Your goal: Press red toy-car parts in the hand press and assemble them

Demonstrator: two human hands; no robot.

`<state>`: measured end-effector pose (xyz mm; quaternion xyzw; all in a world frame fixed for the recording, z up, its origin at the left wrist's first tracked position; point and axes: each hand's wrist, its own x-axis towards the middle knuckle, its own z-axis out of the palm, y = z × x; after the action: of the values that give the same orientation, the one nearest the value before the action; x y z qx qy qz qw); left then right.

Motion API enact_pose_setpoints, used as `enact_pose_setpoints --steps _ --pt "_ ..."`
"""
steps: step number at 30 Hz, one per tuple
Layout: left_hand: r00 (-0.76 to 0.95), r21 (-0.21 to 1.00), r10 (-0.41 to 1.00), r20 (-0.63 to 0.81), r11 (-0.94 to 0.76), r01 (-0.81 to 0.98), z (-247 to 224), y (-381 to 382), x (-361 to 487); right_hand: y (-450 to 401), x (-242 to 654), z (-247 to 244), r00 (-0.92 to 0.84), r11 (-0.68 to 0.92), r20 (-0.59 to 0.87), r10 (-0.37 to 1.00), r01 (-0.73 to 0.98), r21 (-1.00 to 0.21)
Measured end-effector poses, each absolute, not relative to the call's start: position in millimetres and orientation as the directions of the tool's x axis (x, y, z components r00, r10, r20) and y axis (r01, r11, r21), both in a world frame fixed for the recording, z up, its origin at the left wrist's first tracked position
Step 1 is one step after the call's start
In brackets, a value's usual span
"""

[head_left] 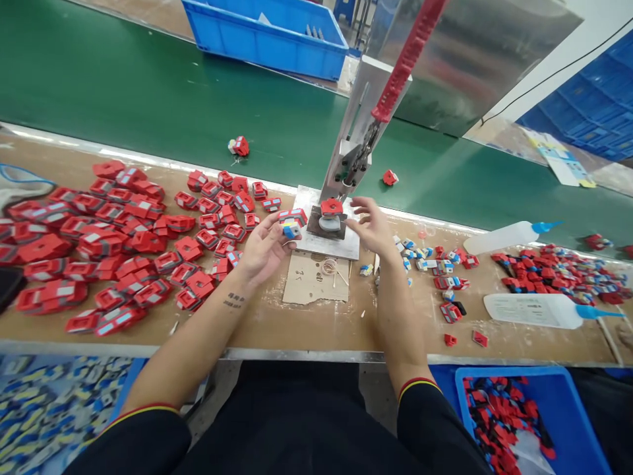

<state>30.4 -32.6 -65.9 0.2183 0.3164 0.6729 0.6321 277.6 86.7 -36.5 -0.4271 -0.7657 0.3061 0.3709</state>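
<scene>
My left hand (264,247) is closed on a small toy vehicle (293,223), red with a white, blue and yellow part below, beside the hand press. A red plastic part (331,207) sits on the fixture (327,224) under the press ram. Just right of it is my right hand (370,224), fingers apart and curved, with nothing visible in them. Whether its fingertips touch the fixture I cannot tell. The red-handled press (353,148) stands upright on a metal base plate (351,247). In front lies a piece of cardboard (301,280) with cotton swabs.
Many red toy bodies (106,227) cover the left bench. To the right are small white-blue-yellow parts (425,262), a red-and-blue heap (554,267) and two squeeze bottles (534,309). A green conveyor belt (148,99) runs behind. Blue bins (568,389) stand around the bench.
</scene>
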Motion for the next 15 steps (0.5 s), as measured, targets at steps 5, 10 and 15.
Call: enact_pose_setpoints --steps 5,10,15 --pt "-0.110 0.708 0.988 -0.107 -0.001 -0.706 -64 -40 29 111 247 -61 -0.465 0.374 0.141 0.874 0.457 -0.807" --pt "-0.141 0.756 0.985 -0.098 -0.018 -0.654 -64 -45 25 104 279 -59 -0.477 0.160 0.044 0.878 0.206 -0.965" --pt "-0.151 0.819 0.984 -0.098 -0.007 -0.573 -59 -39 22 71 330 -58 -0.495 -0.139 -0.095 0.864 -0.053 -0.989"
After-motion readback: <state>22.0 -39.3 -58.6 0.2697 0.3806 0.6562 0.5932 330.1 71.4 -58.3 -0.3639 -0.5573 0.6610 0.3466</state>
